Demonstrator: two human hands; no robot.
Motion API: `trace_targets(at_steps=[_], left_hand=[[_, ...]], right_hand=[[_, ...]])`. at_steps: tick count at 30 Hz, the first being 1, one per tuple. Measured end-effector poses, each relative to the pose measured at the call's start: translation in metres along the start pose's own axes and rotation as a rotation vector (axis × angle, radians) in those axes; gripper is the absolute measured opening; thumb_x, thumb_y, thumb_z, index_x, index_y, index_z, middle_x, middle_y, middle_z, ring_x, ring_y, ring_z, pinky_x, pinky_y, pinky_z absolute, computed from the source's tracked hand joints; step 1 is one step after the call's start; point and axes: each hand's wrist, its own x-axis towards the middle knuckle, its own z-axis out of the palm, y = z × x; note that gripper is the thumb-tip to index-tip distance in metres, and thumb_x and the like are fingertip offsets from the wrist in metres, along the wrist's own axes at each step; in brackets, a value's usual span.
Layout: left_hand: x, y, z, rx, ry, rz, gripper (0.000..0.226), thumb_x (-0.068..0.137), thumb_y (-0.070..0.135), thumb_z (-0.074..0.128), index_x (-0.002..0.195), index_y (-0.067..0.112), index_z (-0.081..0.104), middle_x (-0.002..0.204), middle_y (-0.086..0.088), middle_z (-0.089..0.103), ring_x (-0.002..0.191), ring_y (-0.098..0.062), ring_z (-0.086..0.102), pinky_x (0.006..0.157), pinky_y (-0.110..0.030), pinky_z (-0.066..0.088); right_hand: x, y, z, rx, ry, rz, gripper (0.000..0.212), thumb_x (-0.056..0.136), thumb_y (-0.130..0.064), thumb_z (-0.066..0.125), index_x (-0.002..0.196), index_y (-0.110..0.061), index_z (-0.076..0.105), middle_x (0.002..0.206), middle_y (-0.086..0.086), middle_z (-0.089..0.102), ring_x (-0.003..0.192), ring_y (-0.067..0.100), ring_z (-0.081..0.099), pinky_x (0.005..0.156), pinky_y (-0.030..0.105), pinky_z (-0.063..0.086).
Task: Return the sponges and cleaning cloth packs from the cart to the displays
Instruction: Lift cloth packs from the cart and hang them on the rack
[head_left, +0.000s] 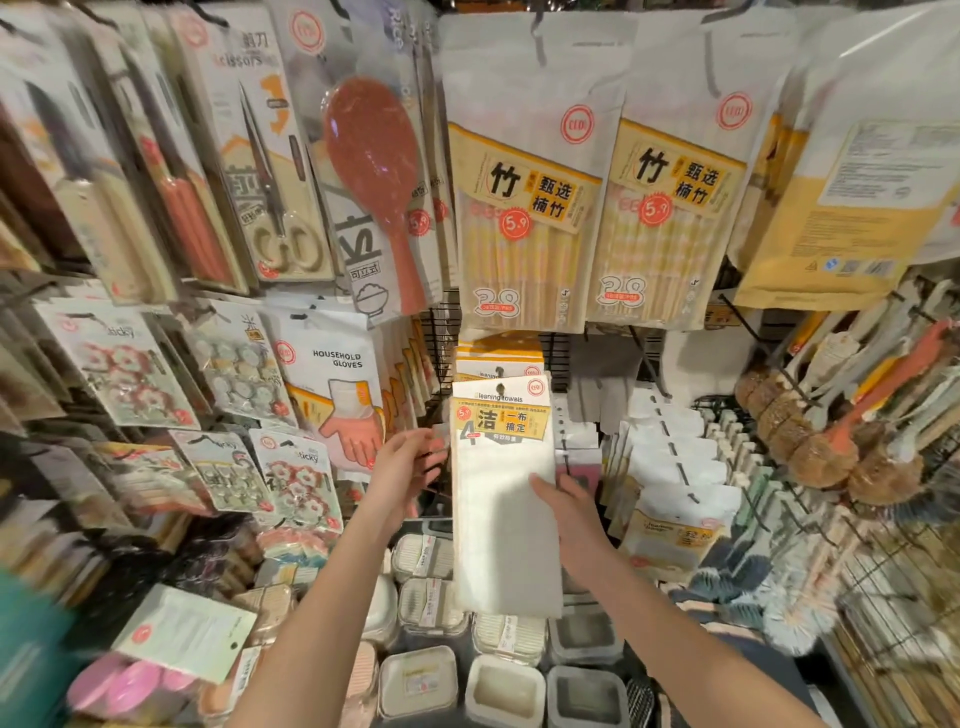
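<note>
A white cleaning towel pack with a yellow label hangs at the centre of the display, its top hole on a hook in front of several like packs. My right hand grips the pack's right edge at mid height, thumb across its front. My left hand is beside the pack's upper left edge, fingers spread and touching a small clear item there. The cart is out of view.
Bamboo chopstick packs hang above. Household gloves and sticky hook cards hang left. More white cloth packs and brushes hang right. Lidded boxes fill the shelf below.
</note>
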Motion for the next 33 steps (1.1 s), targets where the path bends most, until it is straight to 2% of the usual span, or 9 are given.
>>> trace_targets(at_steps=[3, 7, 12, 17, 20, 24, 28, 32, 33], left_hand=[[-0.023, 0.000, -0.002, 0.071, 0.006, 0.008, 0.016, 0.097, 0.020, 0.052, 0.106, 0.010, 0.061, 0.094, -0.005, 0.071, 0.084, -0.017, 0.066, 0.075, -0.028, 0.052], [-0.040, -0.004, -0.007, 0.112, -0.021, -0.013, 0.017, 0.097, 0.022, 0.053, 0.107, 0.011, 0.062, 0.098, -0.008, 0.072, 0.085, -0.017, 0.067, 0.071, -0.030, 0.050], [-0.055, -0.003, -0.008, 0.181, -0.047, -0.020, 0.017, 0.098, 0.018, 0.049, 0.106, 0.009, 0.062, 0.095, -0.005, 0.073, 0.090, -0.020, 0.067, 0.081, -0.030, 0.052], [-0.053, -0.002, -0.003, 0.232, -0.044, -0.033, 0.018, 0.098, 0.018, 0.049, 0.108, 0.010, 0.062, 0.098, -0.007, 0.073, 0.092, -0.021, 0.068, 0.072, -0.024, 0.053], [-0.055, 0.005, 0.006, 0.255, -0.068, -0.035, 0.017, 0.098, 0.016, 0.048, 0.106, 0.008, 0.061, 0.099, -0.010, 0.071, 0.087, -0.019, 0.066, 0.065, -0.021, 0.052], [-0.062, 0.009, 0.022, 0.290, -0.113, -0.037, 0.012, 0.098, 0.014, 0.048, 0.101, 0.011, 0.060, 0.093, -0.006, 0.069, 0.073, -0.013, 0.065, 0.058, -0.018, 0.051], [-0.068, 0.006, 0.047, 0.334, -0.205, -0.032, 0.018, 0.099, 0.015, 0.046, 0.107, 0.009, 0.061, 0.097, -0.005, 0.070, 0.080, -0.015, 0.065, 0.064, -0.023, 0.049], [-0.088, -0.007, 0.088, 0.366, -0.306, -0.044, 0.017, 0.098, 0.014, 0.047, 0.106, 0.010, 0.062, 0.097, -0.006, 0.071, 0.082, -0.015, 0.068, 0.065, -0.024, 0.052], [-0.097, -0.012, 0.100, 0.366, -0.330, -0.043, 0.015, 0.098, 0.014, 0.048, 0.104, 0.011, 0.062, 0.094, -0.006, 0.071, 0.078, -0.014, 0.068, 0.062, -0.022, 0.053]], right_hand=[[0.031, -0.004, 0.005, -0.149, 0.117, 0.002, 0.029, 0.080, -0.034, 0.069, 0.099, -0.013, 0.065, 0.106, 0.016, 0.068, 0.104, 0.036, 0.062, 0.094, 0.049, 0.047], [0.066, -0.018, 0.012, -0.330, 0.168, 0.025, 0.052, 0.078, -0.043, 0.062, 0.107, -0.001, 0.059, 0.092, 0.014, 0.062, 0.092, 0.032, 0.062, 0.080, 0.038, 0.049], [0.115, -0.029, 0.020, -0.407, 0.289, 0.051, 0.026, 0.088, -0.032, 0.059, 0.098, -0.009, 0.056, 0.084, 0.007, 0.054, 0.076, 0.023, 0.052, 0.070, 0.028, 0.040], [0.134, -0.039, 0.029, -0.632, 0.328, 0.052, 0.053, 0.091, -0.043, 0.047, 0.124, -0.001, 0.050, 0.119, 0.017, 0.059, 0.108, 0.034, 0.058, 0.091, 0.036, 0.046], [0.121, -0.046, 0.024, -0.768, 0.297, 0.056, 0.056, 0.092, -0.041, 0.045, 0.129, 0.001, 0.046, 0.124, 0.018, 0.058, 0.112, 0.035, 0.057, 0.092, 0.035, 0.048], [0.078, -0.055, -0.005, -0.783, 0.193, 0.051, 0.047, 0.092, -0.035, 0.050, 0.122, 0.001, 0.047, 0.103, 0.009, 0.060, 0.087, 0.024, 0.059, 0.063, 0.025, 0.043], [0.015, -0.060, -0.048, -0.698, 0.149, 0.014, 0.030, 0.094, -0.038, 0.046, 0.091, -0.008, 0.052, 0.080, 0.006, 0.049, 0.072, 0.019, 0.050, 0.067, 0.030, 0.040], [-0.057, -0.050, -0.099, -0.544, 0.196, -0.005, 0.036, 0.098, -0.032, 0.046, 0.106, 0.002, 0.057, 0.086, 0.024, 0.051, 0.071, 0.026, 0.054, 0.067, 0.030, 0.023], [-0.076, -0.047, -0.111, -0.518, 0.220, -0.002, 0.038, 0.099, -0.028, 0.045, 0.109, 0.006, 0.055, 0.089, 0.027, 0.052, 0.080, 0.031, 0.057, 0.084, 0.040, 0.051]])
